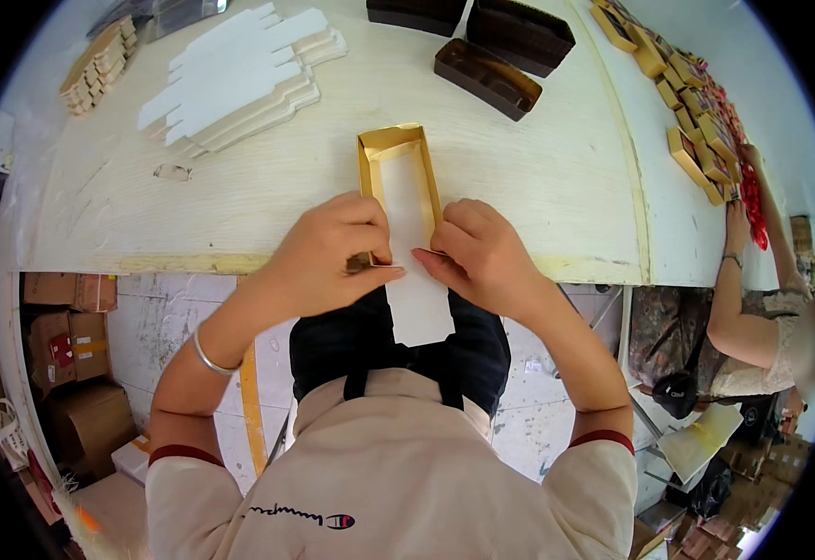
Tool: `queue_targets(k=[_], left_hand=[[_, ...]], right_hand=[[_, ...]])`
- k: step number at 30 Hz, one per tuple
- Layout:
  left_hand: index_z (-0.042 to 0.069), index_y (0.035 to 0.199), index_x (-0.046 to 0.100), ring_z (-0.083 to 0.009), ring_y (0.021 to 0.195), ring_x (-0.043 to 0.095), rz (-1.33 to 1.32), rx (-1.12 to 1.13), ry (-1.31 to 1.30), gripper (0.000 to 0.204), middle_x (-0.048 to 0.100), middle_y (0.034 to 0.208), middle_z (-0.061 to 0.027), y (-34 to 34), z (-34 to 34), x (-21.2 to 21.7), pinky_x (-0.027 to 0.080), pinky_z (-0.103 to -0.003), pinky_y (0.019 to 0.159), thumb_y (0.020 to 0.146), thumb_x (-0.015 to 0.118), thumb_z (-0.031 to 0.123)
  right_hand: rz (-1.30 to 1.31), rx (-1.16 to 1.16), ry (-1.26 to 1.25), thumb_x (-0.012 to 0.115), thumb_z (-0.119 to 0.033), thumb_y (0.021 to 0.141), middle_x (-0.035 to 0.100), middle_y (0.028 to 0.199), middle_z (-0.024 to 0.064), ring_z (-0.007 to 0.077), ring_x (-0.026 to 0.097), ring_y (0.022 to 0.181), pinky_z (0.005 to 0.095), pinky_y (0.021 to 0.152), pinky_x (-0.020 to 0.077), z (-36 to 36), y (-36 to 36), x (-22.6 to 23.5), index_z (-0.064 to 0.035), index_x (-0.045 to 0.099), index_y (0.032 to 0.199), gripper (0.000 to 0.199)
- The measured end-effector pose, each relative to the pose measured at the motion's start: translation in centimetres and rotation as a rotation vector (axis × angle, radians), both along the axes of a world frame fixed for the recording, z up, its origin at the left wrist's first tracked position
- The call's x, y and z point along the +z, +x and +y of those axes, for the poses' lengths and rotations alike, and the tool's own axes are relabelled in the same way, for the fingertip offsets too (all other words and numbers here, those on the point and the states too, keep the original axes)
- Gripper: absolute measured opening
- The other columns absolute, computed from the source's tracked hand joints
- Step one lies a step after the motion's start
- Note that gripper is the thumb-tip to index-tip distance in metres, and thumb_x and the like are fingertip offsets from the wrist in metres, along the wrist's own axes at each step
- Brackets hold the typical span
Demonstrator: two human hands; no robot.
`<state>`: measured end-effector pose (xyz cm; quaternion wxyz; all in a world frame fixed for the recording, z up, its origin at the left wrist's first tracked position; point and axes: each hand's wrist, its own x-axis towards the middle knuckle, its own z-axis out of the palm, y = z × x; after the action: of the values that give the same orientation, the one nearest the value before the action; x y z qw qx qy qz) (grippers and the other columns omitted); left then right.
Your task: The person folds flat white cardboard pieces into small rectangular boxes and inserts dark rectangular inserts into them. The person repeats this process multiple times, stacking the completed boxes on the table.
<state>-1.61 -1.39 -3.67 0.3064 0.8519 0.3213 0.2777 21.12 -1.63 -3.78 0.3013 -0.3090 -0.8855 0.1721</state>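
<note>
In front of me at the table's near edge lies a long, narrow cardboard box (394, 140), its walls gold and its floor white. The far end and both long sides stand up. At the near end a long white flap hangs flat past the table edge over my lap. My left hand (344, 245) is closed in a pinch on the box's left near corner, where a small flap shows at the fingertips. Opposite it, my right hand (468, 250) pinches the right near corner, thumb pointing inward. The fingers hide most of both corners.
Flat white box blanks (235, 79) are stacked at the far left, beside folded cream strips (99, 70). Dark brown trays (488, 79) stand at the far middle. Many gold boxes (697, 121) line the right side, where another person's arm (742, 308) reaches toward red ribbon (753, 205).
</note>
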Motion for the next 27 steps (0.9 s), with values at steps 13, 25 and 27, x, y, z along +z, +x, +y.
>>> queue_targets(k=[13,25,27], left_hand=[[0.0,0.078,0.065,-0.0206,0.059,0.055,0.018,0.134,-0.036,0.01,0.054,0.076,-0.0064,0.2,-0.3,-0.2,0.045,-0.029,0.052,0.076,0.073,0.006],[0.003,0.111,0.058,-0.0202,0.071,0.057,-0.12,-0.025,-0.438,0.028,0.062,0.087,-0.01,-1.8,1.3,0.8,0.046,-0.028,0.065,0.087,0.065,0.016],[0.004,0.117,0.052,-0.0209,0.074,0.057,-0.131,-0.026,-0.436,0.032,0.062,0.092,-0.0118,-1.7,1.2,0.9,0.046,-0.029,0.066,0.09,0.062,0.015]], right_hand=[[-0.049,-0.031,-0.15,0.066,-0.001,0.074,0.059,0.098,0.0155,0.0333,0.058,0.09,0.0387,0.074,0.0473,-1.3,-1.2,2.1,-0.0053,0.053,0.108,0.037],[0.319,-0.125,-0.121,0.069,0.009,0.073,0.059,0.083,0.0086,0.0242,0.057,0.073,0.0306,0.064,0.0467,-2.0,-2.5,-1.7,-0.002,0.057,0.094,0.027],[0.542,-0.233,-0.352,0.067,0.008,0.077,0.057,0.08,0.0072,0.021,0.055,0.07,0.029,0.063,0.0458,-1.9,-3.7,-1.6,-0.0035,0.055,0.098,0.027]])
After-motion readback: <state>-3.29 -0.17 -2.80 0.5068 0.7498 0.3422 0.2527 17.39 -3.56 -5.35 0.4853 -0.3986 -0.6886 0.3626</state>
